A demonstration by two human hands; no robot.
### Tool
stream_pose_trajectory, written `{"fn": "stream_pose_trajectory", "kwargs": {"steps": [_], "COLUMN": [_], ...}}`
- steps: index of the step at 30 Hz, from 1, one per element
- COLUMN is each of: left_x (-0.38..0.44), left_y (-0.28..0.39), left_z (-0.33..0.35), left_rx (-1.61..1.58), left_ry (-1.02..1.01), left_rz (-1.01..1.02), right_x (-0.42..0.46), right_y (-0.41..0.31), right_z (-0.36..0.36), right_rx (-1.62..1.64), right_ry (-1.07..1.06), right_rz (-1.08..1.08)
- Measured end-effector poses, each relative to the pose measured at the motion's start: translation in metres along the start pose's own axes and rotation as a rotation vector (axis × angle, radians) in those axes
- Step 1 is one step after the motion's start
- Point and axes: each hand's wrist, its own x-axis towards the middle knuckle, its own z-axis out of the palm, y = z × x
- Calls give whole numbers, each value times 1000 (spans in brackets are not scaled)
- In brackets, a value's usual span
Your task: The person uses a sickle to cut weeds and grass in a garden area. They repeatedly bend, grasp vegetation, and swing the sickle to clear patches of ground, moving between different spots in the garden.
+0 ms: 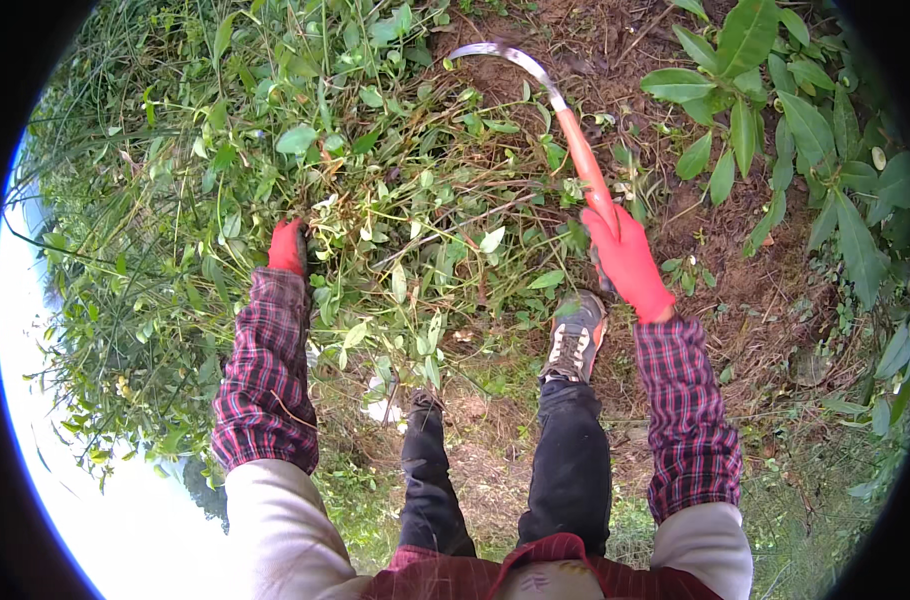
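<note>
My right hand [626, 259], in a red work glove, is closed around the orange handle of a sickle [586, 157]. The sickle's curved metal blade points up and to the left over bare soil and weeds. My left hand [288, 246], in a red glove with a dark palm, is at the left among tangled weeds [395, 217]; its fingers are mostly hidden, so I cannot tell whether they grip any stems. Plaid sleeve covers reach over both forearms.
A broad-leaved shrub [747, 82] grows at the upper right beside brown soil [732, 247]. My shoe [575, 337] stands below the sickle hand; the other foot is partly hidden by leaves. Tall grass [110, 165] rises at the left.
</note>
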Motion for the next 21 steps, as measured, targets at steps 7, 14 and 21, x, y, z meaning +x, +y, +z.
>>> {"fn": "stream_pose_trajectory", "kwargs": {"steps": [7, 14, 21], "left_x": [7, -90, -255], "left_y": [-70, -44, 137], "left_z": [-172, -115, -44], "left_rx": [291, 667, 1076], "left_ry": [148, 242, 256], "left_rz": [179, -17, 887], "right_x": [-109, -124, -143], "right_y": [146, 111, 173], "right_z": [-22, -25, -30], "right_rx": [-254, 208, 102], "right_ry": [84, 179, 355], "right_rz": [-81, 137, 121]}}
